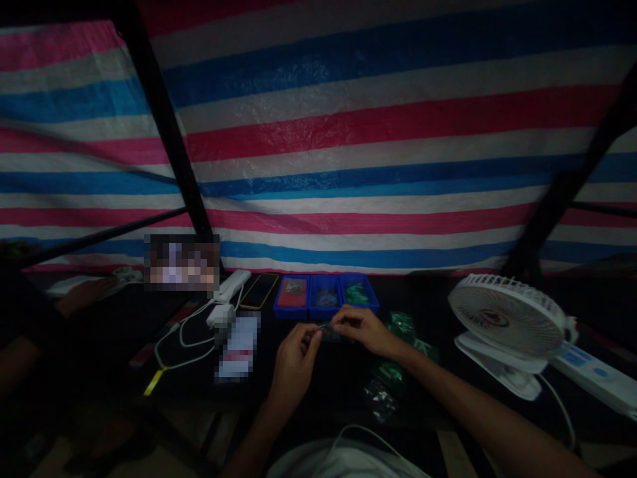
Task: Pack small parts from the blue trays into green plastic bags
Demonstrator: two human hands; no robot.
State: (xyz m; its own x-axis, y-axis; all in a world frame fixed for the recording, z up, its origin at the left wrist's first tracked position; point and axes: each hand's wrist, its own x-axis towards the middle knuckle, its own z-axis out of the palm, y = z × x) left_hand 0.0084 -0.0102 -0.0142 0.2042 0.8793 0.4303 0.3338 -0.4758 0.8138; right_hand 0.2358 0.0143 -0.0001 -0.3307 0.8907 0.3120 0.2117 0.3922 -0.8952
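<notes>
My left hand [294, 358] and my right hand [362, 330] meet over a dark table, both pinched on a small dark part [328, 330] held between the fingertips; it is too dim to name. Just beyond the hands sit three blue trays [324, 295] side by side, holding small reddish, dark and green pieces. Clear bags of green parts [393, 372] lie to the right of my right hand and under that forearm.
A white desk fan [507, 328] tilts back at the right, with a white power strip [594, 375] beside it. White chargers and cables [221, 312] and a phone [259, 291] lie at the left. Another person's hand [82, 295] rests far left. A striped tarp [348, 133] hangs behind.
</notes>
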